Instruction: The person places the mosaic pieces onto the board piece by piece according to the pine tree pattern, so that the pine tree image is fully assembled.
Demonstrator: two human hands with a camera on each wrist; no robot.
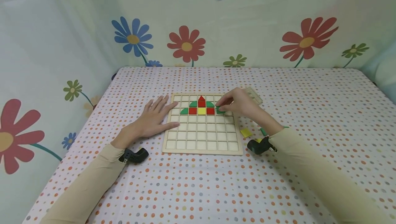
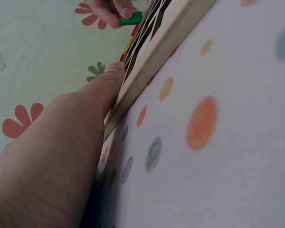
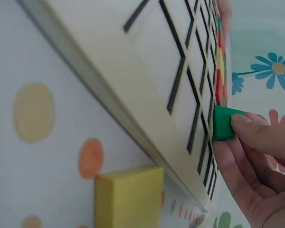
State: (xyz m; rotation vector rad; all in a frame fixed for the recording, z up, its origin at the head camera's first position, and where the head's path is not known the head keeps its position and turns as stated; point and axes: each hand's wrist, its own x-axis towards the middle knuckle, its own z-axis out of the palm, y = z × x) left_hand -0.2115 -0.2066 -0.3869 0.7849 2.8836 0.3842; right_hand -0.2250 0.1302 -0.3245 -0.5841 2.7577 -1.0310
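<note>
A wooden grid board [image 1: 201, 135] lies on the spotted cloth. Set in its upper cells are a red triangle [image 1: 201, 98], red squares [image 1: 193, 111], a yellow square [image 1: 201, 111] and green pieces with a curved side [image 1: 184, 111]. My right hand [image 1: 242, 103] pinches another green piece [image 3: 224, 124] between thumb and fingers, at the cell right of the row's end red square. On the board's left side rests my left hand [image 1: 153, 119], its fingers extended, with thumb and index fingertips over the rim and the rest on the cloth.
A yellow square piece [image 1: 246, 133] lies just off the board's right edge. Beside it, a green piece [image 1: 263, 132] is partly hidden by the right forearm. Behind the right hand lies a pale patterned card [image 1: 254, 95]. A flowered curtain [image 1: 253, 21] hangs beyond the table.
</note>
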